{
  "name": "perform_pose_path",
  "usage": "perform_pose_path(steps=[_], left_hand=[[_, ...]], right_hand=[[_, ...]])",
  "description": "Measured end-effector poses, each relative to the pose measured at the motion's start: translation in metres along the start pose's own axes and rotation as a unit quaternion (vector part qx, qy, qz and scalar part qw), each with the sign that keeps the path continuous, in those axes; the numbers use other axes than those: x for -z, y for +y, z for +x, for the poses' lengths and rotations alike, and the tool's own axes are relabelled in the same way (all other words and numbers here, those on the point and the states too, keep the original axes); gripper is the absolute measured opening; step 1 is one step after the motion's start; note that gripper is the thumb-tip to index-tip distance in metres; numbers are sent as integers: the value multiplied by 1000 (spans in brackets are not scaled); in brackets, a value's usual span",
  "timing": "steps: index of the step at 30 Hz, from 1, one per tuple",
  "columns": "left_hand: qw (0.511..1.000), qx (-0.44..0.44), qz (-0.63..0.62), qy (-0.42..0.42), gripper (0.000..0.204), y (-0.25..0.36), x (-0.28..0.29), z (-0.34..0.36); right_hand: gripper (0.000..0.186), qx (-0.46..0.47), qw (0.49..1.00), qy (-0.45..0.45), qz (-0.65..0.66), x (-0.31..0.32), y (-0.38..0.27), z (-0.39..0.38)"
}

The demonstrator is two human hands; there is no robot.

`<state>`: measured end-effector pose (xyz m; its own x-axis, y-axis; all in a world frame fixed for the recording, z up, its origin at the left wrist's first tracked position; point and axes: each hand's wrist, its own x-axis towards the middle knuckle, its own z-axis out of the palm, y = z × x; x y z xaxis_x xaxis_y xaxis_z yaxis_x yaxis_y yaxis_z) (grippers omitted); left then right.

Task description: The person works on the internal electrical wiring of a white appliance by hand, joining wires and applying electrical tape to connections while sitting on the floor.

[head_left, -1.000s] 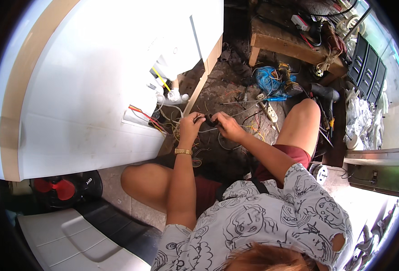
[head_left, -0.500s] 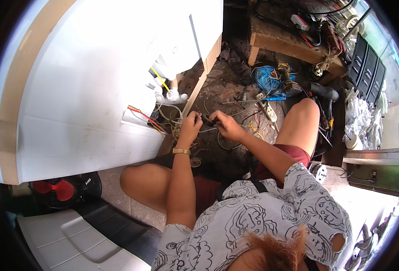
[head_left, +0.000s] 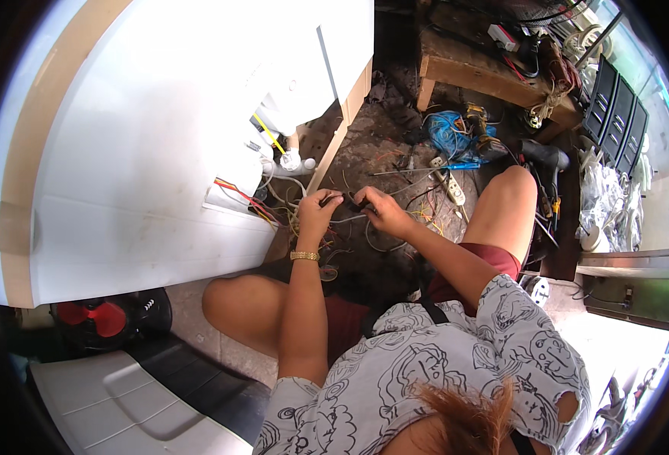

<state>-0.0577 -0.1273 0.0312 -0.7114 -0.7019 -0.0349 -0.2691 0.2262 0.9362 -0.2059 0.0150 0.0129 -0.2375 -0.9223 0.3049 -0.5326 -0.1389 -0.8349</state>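
Observation:
My left hand (head_left: 317,209) and my right hand (head_left: 383,210) are raised a short gap apart, fingers pinched round small dark bits that I cannot make out. Thin wires (head_left: 302,218) hang and loop around them. Left of my hands stands a large white appliance (head_left: 122,167), with red and yellow wires (head_left: 236,188) coming out of a recess beside white pipe fittings (head_left: 289,159). Just beyond my hands, a blue screwdriver (head_left: 462,166) and a cream power strip (head_left: 452,188) lie among scattered wires on the dark, dirty floor.
A wooden bench (head_left: 467,72) holds cords and parts. Beside it are a blue plastic bag (head_left: 444,129), a yellow drill (head_left: 477,120), black drawers (head_left: 615,114) and plastic bags (head_left: 603,197). A black-and-red fan (head_left: 111,318) and grey panel (head_left: 114,398) sit at lower left.
Both hands have stayed in about the same place. My left fingers have shifted slightly around what they pinch; my right hand has moved very little.

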Motion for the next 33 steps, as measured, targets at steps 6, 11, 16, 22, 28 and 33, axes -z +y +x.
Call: perform_pose_path(steps=[6, 11, 16, 22, 28, 33], left_hand=[[991, -69, 114, -3, 20, 0, 1, 0], [992, -34, 123, 16, 23, -15, -8, -4], [998, -19, 61, 17, 23, -16, -16, -2], [998, -26, 62, 6, 22, -17, -14, -3], [998, -23, -16, 62, 17, -33, -14, 2], [993, -36, 67, 85, 12, -34, -14, 4]], right_hand=[[35, -44, 996, -16, 70, -2, -5, 1], [37, -88, 984, 44, 148, -16, -11, 13], [40, -105, 994, 37, 4, -16, 11, 22], [24, -153, 984, 5, -92, -25, 16, 37], [14, -184, 981, 38, -47, -34, 29, 41], [13, -200, 978, 58, 0, -36, 31, 34]])
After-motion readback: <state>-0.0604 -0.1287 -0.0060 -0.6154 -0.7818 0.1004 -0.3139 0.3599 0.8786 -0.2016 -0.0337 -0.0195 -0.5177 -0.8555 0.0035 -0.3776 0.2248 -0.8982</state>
